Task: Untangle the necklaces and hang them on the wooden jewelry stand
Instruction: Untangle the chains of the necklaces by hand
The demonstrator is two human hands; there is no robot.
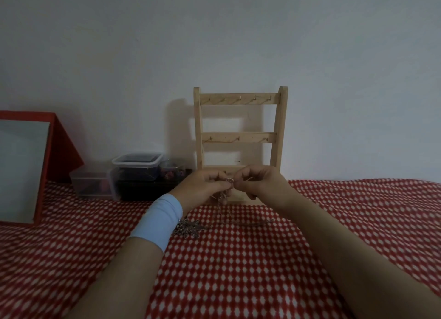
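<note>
A wooden jewelry stand (239,137) leans against the wall, with rows of small hooks on its bars; nothing hangs on the visible hooks. In front of its base my left hand (202,185) and my right hand (257,184) meet, both pinching a thin chain necklace (224,206). The chain drops from my fingers and trails onto the cloth to the right. A silvery star-shaped pendant (189,228) lies on the cloth beside my left wrist, which wears a light blue band.
A red cloth with white dots (238,271) covers the surface. Clear plastic boxes (136,173) with small items stand left of the stand. A red-framed board (23,168) leans at the far left.
</note>
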